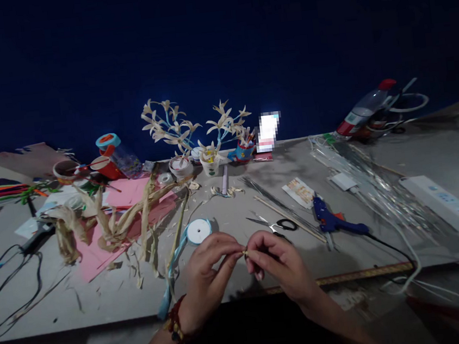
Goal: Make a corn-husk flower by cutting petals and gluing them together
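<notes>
Both hands, left (215,269) and right (277,260), meet just nearer than the scissors (274,225), fingertips pinching a tiny pale piece (245,252) between them.

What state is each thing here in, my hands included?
Left hand, pinching a small pale piece
Right hand, pinching the same piece
Scissors, blades apart
Phone, screen lit
Red-capped bottle, closed, tilted
Glue gun, lying on its side
Ribbon roll, flat, partly unwound
Blue-and-red cup, filled
</notes>
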{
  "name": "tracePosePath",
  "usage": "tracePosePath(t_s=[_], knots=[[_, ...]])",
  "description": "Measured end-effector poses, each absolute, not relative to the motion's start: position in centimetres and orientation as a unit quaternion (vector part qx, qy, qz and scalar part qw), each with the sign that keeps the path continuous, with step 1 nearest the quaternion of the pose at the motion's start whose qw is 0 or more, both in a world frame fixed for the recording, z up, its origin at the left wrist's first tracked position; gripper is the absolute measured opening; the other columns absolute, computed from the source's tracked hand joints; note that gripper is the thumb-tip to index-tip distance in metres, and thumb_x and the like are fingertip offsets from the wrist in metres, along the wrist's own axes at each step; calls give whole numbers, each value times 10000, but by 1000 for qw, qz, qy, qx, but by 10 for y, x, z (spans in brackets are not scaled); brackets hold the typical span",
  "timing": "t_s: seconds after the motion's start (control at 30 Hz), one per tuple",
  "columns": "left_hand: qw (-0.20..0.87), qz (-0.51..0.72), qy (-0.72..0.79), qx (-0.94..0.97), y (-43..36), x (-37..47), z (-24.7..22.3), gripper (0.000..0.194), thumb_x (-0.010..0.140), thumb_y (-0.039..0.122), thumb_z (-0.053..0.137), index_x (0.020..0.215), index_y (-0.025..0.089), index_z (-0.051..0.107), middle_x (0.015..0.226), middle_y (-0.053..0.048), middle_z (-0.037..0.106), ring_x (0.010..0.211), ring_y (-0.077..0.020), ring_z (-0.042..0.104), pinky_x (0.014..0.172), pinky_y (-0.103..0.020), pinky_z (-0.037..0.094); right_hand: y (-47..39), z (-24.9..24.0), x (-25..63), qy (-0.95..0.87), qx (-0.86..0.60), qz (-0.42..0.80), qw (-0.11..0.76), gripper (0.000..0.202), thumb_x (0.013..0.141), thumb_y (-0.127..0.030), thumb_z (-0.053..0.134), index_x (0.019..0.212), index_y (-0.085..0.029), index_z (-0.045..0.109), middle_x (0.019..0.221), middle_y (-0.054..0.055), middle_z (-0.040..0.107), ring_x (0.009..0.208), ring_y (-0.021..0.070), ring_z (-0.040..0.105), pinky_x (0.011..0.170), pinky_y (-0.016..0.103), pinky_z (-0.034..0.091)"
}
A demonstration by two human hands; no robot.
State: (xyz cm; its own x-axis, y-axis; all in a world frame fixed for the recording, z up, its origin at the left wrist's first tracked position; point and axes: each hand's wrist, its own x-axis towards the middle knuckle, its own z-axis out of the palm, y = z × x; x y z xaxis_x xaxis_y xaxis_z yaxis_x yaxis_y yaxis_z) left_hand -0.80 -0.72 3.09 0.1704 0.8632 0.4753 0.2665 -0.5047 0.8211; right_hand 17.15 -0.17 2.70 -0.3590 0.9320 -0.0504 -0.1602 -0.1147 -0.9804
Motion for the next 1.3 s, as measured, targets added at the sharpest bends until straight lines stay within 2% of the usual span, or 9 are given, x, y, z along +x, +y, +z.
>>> tracePosePath(t_s=[0.1,0.3,0.5,0.63,0.73,0.93,1.03,1.13,1.3], knots=[[313,535,393,679,-7,-5,26,114,947,148,623,965,206,719,880,-60,711,886,-193,674,815,-330,541,-1,24,165,-431,-356,716,417,328,887,-484,702,799,-191,580,611,-44,583,491,82,468,482,187,399],[380,591,398,590,-6,5,16,112,944,237,649,865,194,717,843,-44,663,845,-178,647,756,-299,538,-2,20,155,-380,-375,740,408,415,829,-557,750,778,-199,546,617,-56,576,436,61,452,410,163,402],[556,603,354,449,-7,18,2,144,951,299,630,873,186,675,936,-14,584,524,-65,564,438,-201,503,-4,10,149,-382,-371,730,428,433,849,-572,725,755,-205,515,588,-58,577,437,68,478,396,160,421],[581,597,356,423,-8,23,-3,211,942,376,632,876,177,651,961,-22,557,502,-61,538,393,-207,514,-2,5,147,-414,-386,691,450,435,871,-578,694,740,-213,498,555,-61,566,434,80,492,419,179,428],[556,599,368,443,-8,23,-1,201,958,349,616,870,173,659,931,-31,571,577,-84,554,472,-208,526,-2,6,148,-472,-408,627,466,425,900,-563,662,718,-210,510,574,-43,584,481,101,544,476,203,457],[452,597,383,541,-9,16,9,153,988,223,571,924,205,708,938,-59,650,931,-187,619,813,-299,528,-4,8,153,-577,-433,448,528,211,945,-399,639,859,-207,624,733,-9,624,616,133,594,579,240,499],[425,577,387,581,-10,14,14,175,999,195,537,944,210,702,934,-54,659,926,-188,622,839,-309,510,-3,8,155,-616,-412,373,559,99,939,-292,649,1008,-224,669,868,27,678,750,162,639,682,269,535],[396,560,398,610,-12,12,17,173,997,172,529,971,215,695,946,-54,666,925,-190,628,833,-306,501,-2,10,157,-646,-381,334,570,188,931,-191,647,1101,-258,693,932,35,710,835,179,661,730,283,546],[361,553,379,648,-15,8,18,212,988,137,530,1082,232,694,1022,-68,677,982,-199,631,868,-322,492,0,16,161,-669,-352,302,580,260,906,-107,652,1092,-269,733,912,38,743,834,191,682,744,306,558]])
